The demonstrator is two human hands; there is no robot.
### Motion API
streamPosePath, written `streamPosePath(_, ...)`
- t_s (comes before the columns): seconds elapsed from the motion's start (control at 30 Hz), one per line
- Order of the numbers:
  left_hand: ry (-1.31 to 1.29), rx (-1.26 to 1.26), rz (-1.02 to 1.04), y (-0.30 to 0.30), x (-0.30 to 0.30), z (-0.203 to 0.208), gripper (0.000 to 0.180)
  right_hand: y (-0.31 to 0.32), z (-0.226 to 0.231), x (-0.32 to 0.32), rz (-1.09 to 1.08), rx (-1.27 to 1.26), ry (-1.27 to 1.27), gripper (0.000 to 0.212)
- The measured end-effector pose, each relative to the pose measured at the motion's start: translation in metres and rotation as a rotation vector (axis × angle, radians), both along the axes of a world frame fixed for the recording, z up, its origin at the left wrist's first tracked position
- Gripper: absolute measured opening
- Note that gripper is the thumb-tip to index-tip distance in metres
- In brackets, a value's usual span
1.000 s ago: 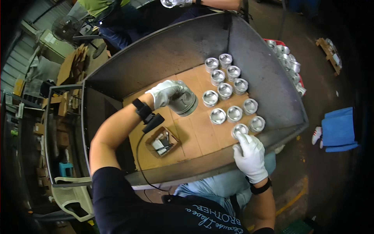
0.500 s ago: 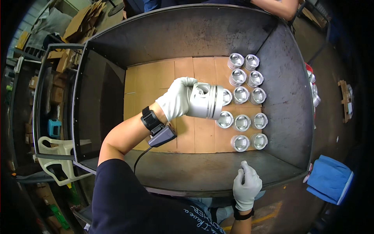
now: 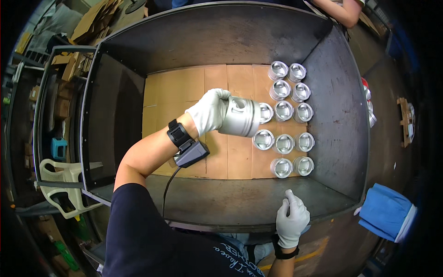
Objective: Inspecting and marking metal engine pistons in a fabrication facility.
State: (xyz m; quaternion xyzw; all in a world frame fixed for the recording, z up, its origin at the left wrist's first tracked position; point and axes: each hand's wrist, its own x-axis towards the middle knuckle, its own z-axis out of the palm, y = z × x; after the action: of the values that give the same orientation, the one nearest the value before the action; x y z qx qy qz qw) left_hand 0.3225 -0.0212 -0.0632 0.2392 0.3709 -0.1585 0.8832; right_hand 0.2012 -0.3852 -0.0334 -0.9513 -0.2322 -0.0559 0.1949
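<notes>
My left hand [image 3: 208, 112], in a white glove, is closed round a silver piston [image 3: 239, 117] held on its side above the bin floor. The round pin hole near its skirt end faces up; its ringed end points right and looks smeared by motion. Just beyond that end, several upright pistons [image 3: 284, 144] stand in rows, hollow or recessed tops showing. The held piston partly covers one of them. My right hand [image 3: 292, 220], also gloved, hovers over the near wall of the bin with fingers loosely bent, thumb apart, and nothing visible in it.
Brown cardboard [image 3: 194, 159] lines the floor of the deep dark metal bin [image 3: 184, 48]. A cabled grey device [image 3: 194, 154] sits at my left wrist. Outside stand a white plastic chair [image 3: 62, 175], a blue cloth-like bundle [image 3: 386, 210] and another person's arm [image 3: 344, 11] beyond the far wall.
The held piston has turned slightly in my left hand, its pin hole now seen more narrowly. The whole view has shifted a little. My right hand keeps the same pose.
</notes>
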Motion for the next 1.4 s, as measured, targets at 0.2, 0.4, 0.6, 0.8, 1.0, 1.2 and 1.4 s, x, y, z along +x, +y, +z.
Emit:
streamPosePath(0.2,-0.744,1.685,-1.191,0.038,0.014,-0.073,0.012,-0.001,0.002,0.004,-0.035,0.06,0.05,0.031)
streamPosePath(0.4,-0.25,0.994,-0.773,0.029,0.007,-0.076,0.032,-0.003,0.004,0.009,-0.069,0.064,0.129,0.032)
streamPosePath(0.6,0.06,-0.102,-0.181,-0.036,-0.023,0.003,0.034,0.007,0.013,0.009,-0.089,0.076,0.144,0.068)
streamPosePath(0.8,-0.161,-0.464,-0.331,-0.097,-0.059,0.059,0.029,0.029,0.037,0.019,0.108,0.438,0.217,0.129)
streamPosePath(1.0,-0.208,-0.391,-0.397,-0.123,-0.083,0.06,0.025,0.044,0.048,0.007,0.104,0.652,0.386,0.112)
streamPosePath(1.2,-0.208,-0.328,-0.425,-0.114,-0.094,0.057,0.023,0.053,0.07,-0.004,0.059,0.379,0.271,0.105)
streamPosePath(1.4,-0.263,-0.293,-0.413,-0.105,-0.097,0.068,0.023,0.062,0.074,0.0,0.062,0.419,0.306,0.112)
